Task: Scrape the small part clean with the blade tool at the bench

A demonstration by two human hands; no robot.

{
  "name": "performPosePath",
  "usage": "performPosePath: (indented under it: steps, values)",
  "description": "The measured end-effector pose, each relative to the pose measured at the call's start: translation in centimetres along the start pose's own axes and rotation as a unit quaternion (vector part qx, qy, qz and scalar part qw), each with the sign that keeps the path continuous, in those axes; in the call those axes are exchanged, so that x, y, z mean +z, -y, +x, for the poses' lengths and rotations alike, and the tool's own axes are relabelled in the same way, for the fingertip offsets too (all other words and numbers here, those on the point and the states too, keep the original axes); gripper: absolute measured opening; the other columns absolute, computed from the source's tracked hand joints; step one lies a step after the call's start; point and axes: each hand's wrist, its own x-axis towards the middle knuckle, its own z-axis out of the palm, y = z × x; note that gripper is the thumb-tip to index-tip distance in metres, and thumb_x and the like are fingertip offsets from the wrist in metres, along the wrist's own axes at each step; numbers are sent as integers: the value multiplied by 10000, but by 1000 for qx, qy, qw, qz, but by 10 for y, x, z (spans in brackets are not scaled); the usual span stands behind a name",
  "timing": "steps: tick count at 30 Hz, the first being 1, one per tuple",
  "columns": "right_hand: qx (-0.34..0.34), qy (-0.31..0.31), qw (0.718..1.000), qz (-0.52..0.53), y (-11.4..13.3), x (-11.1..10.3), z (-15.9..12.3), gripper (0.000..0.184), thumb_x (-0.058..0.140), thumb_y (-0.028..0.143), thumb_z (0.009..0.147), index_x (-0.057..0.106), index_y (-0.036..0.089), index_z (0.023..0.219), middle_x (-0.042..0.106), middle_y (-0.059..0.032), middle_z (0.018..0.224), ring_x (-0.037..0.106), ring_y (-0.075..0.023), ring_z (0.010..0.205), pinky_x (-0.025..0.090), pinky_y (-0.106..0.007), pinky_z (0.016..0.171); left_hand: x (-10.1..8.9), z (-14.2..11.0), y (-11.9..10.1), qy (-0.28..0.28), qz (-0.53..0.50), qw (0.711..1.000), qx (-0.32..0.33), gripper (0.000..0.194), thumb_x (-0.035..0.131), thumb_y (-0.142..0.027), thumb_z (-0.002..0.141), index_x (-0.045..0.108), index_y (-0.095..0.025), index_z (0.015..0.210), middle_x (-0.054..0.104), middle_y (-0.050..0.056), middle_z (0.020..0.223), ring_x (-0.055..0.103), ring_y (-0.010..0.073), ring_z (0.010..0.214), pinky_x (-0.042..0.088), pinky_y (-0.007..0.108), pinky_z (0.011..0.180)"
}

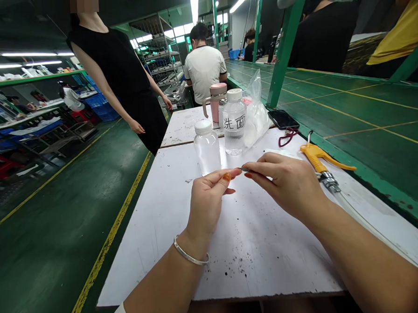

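Over the middle of the white table (157, 238), my left hand (207, 198) is closed, thumb pressed against the index finger. Whatever sits in that pinch is too small to name. My right hand (289, 182) pinches a small, thin dark piece (243, 169) between thumb and fingers, and its tip meets the left fingertips. Just beyond my hands stand a clear bottle with a white cap (207, 147) and a ribbed clear bottle with black handwriting (233, 127), partly filled with liquid. A yellow air blow gun (321, 160) lies to the right of my right hand.
Behind the bottles are a pink cup with a handle (215, 107) and a clear plastic bag (258, 121). A black phone (283, 119) lies near a green post (287, 45). A person in black (117, 72) stands at the left; others sit farther off.
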Motion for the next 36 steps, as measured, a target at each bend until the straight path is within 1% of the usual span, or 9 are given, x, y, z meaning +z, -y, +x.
performPosePath:
  steps: [6,9,13,20,24,32,34,36]
  values:
    - [-5,-3,1000,7,0,2,0,128,675,261,910,782,256,979,702,9,814,617,-137,638,358,-261,528,-1,1,1,4,-52,998,-37,203,636,-309,895,798,-210,965,739,104,1126,636,245,1114,558,269,746]
    - [-3,-3,1000,18,1,1,0,134,667,259,917,780,256,990,699,8,818,610,-133,631,370,-261,536,-1,2,3,7,-85,995,-45,195,649,-301,884,799,-203,961,731,105,1145,636,243,1100,557,264,740]
    - [-2,-6,999,33,1,0,1,141,666,245,916,777,251,1003,688,6,804,610,-134,635,384,-260,546,-2,4,6,15,-124,991,-51,181,663,-277,870,799,-203,963,734,100,1117,633,234,1094,554,255,740]
    - [0,-25,998,61,1,-1,0,147,662,236,919,780,231,1007,684,-2,805,617,-135,647,411,-258,561,-3,4,8,45,-173,981,-74,176,660,-272,875,801,-199,950,726,96,1145,640,214,1072,545,236,756]
    - [5,-32,997,76,1,-1,1,154,662,232,920,779,229,1020,686,-5,814,622,-137,665,423,-256,574,-3,4,9,51,-176,981,-70,183,642,-266,887,798,-197,955,717,97,1176,636,217,1086,541,231,758]
    - [-1,-28,996,84,2,0,1,140,689,220,899,781,231,1004,669,6,772,592,-120,620,401,-251,565,-2,3,6,16,-150,987,-50,183,647,-285,889,798,-205,953,712,97,1184,630,222,1092,548,241,759]
    - [-2,-23,996,83,2,0,1,140,689,224,899,781,231,1005,666,7,770,585,-119,617,396,-252,566,0,2,5,4,-130,991,-38,185,650,-302,891,798,-210,954,718,93,1164,632,219,1083,551,243,756]
    - [-1,-15,997,79,1,0,1,138,689,227,898,782,236,1000,656,11,756,576,-118,608,386,-254,559,1,1,5,-3,-99,995,-12,193,640,-317,901,797,-223,964,722,85,1155,633,217,1080,552,245,754]
